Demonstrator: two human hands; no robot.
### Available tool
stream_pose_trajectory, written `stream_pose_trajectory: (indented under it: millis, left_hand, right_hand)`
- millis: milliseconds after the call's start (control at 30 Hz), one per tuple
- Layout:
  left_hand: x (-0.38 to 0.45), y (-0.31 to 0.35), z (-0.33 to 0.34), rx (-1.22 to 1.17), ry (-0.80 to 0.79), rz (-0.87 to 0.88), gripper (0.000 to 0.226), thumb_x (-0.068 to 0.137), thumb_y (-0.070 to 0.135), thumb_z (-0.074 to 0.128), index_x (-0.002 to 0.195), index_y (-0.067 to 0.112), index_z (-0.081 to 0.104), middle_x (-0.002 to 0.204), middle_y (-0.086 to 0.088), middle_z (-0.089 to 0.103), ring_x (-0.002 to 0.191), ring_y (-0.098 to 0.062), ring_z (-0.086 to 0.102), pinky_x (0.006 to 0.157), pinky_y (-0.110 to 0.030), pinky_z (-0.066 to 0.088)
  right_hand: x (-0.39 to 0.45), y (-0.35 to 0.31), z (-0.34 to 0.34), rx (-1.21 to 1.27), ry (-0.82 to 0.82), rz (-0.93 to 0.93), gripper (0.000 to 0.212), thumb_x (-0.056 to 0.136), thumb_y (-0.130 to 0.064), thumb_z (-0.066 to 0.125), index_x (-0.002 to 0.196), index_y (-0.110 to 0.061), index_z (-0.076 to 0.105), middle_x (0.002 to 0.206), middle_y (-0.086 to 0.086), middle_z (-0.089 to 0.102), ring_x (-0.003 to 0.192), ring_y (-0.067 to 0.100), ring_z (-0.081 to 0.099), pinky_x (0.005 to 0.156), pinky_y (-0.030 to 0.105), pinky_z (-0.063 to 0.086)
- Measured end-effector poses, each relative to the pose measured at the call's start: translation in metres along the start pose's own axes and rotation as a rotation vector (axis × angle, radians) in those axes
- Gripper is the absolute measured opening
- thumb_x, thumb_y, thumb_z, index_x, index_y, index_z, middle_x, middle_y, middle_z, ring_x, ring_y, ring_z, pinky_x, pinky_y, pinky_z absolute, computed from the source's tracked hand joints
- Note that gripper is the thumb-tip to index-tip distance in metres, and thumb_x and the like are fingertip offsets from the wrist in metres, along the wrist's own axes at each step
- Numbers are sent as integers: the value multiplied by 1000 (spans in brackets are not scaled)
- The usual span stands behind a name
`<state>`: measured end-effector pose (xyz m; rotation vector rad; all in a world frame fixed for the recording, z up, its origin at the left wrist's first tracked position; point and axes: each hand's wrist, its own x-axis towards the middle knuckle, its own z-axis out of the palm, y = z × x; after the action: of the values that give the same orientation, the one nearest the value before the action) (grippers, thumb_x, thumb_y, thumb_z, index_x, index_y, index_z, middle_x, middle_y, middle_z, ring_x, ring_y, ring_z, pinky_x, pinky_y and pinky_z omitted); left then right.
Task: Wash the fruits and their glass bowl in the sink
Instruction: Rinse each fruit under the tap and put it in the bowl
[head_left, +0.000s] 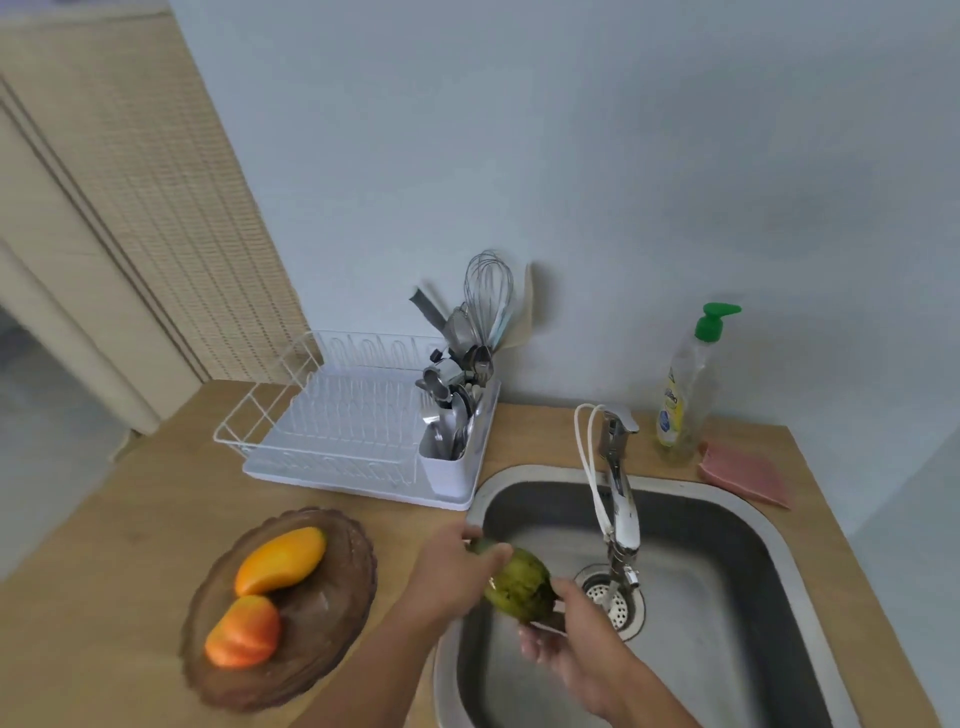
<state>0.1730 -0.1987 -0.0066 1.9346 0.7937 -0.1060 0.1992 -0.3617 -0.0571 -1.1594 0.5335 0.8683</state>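
Both hands hold a green fruit (519, 584) over the sink (727, 571), just left of the faucet (621, 514). The left hand (452, 571) has its fingers clamped on the far end; the right hand (566, 631) grips the near end. The glass bowl (322, 623) on the desk (130, 519), left, holds two orange fruits (280, 560).

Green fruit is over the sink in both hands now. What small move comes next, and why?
Probably shift the green fruit a little to the right, under the faucet spout above the drain. The left hand and right hand hold it beside the spout, and no running water is visible on it.
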Motion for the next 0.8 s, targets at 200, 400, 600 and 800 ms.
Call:
stream_pose_trajectory:
  millis: [200,400,600,800]
  left_hand:
    - [-28,21,-117,-8,283,207,45,85,33,80,126,20,67,114,2,70,106,-14,66,88,-25,52]
    - [-49,-44,-146,25,502,122,34,85,26,80,115,28,65,103,11,67,99,-10,62,69,-3,40]
    - [-44,-125,-121,130,553,-52,51,85,29,79,129,9,62,117,-9,70,111,-27,63,88,-36,48]
    - [-44,-140,-116,296,485,-154,49,90,38,72,133,19,56,124,-4,67,117,-25,61,89,-37,48]
  right_hand:
    - [-21,-51,114,-309,-168,-307,21,108,-21,43,118,-12,60,102,15,65,60,20,57,57,34,51]
    - [-6,-56,204,-1029,-279,-537,32,103,-35,46,131,-26,58,112,0,62,104,24,62,82,39,58]
    - [24,3,223,-1619,-304,-641,49,102,-47,35,138,-20,56,137,12,58,130,33,50,108,47,44]
    - [33,44,214,-1826,-224,-758,45,107,-48,29,135,-24,54,134,7,64,129,33,51,108,52,41]
